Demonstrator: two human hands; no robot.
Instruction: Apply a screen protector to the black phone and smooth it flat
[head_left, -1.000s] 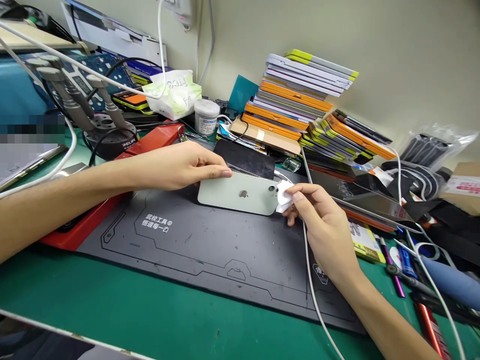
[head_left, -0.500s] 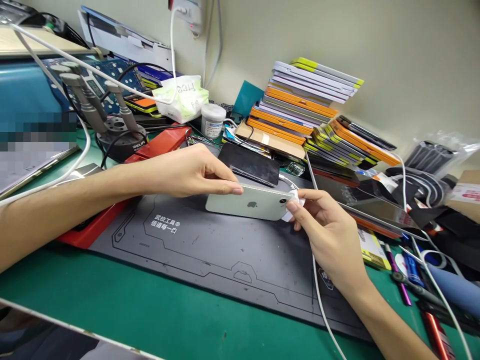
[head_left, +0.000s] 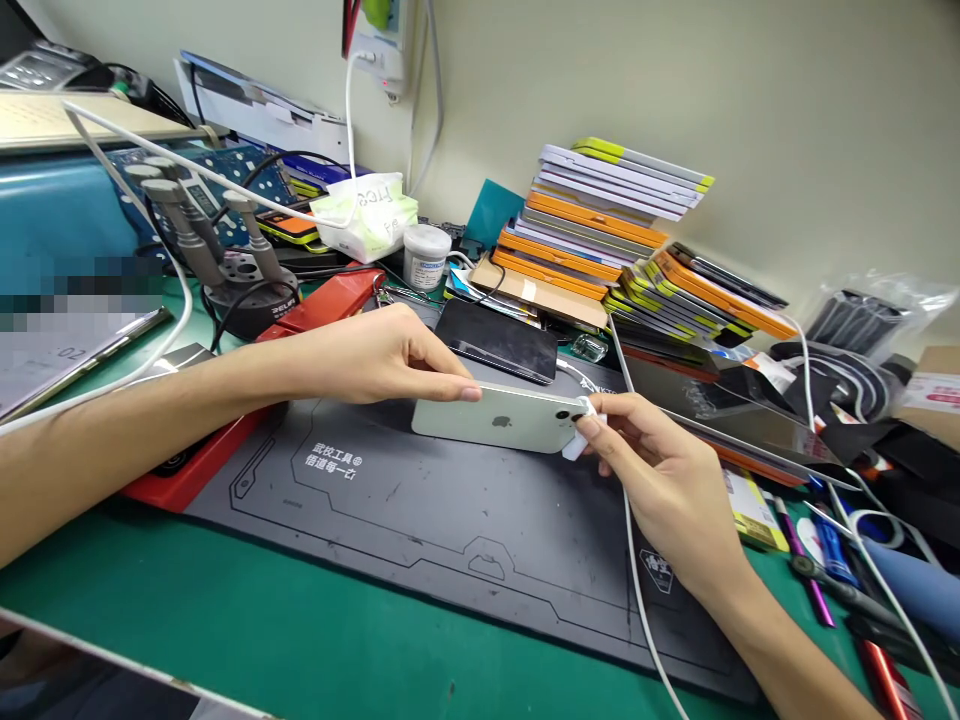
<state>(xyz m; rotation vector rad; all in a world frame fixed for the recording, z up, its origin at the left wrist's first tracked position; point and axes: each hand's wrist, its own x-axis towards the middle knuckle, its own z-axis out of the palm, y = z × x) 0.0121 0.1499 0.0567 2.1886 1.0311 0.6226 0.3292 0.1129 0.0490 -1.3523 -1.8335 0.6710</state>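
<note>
A pale green smartphone [head_left: 495,420] stands tilted on its long edge over the grey work mat [head_left: 420,510], its back with the apple logo facing me. My left hand [head_left: 397,355] grips its upper edge, thumb on the back and the other fingers mostly hidden behind. In my right hand [head_left: 649,455] a small white tissue or cloth [head_left: 579,436] is pinched between thumb and fingers. It touches the phone's right end, beside the camera lenses. Behind the phone lies a dark phone [head_left: 496,340], screen up.
Stacked flat boxes [head_left: 592,220] stand against the wall. At left are a red tool [head_left: 225,430], a screwdriver stand [head_left: 247,290], a white jar [head_left: 426,257] and a tissue pack [head_left: 367,215]. A white cable [head_left: 637,590] crosses the mat; several tools, including a purple pen-like one [head_left: 806,565], lie right.
My right hand has shifted the white tissue slightly along the phone's right end, so more of the camera lenses shows. My left hand keeps its grip. The whole view has moved a little.
</note>
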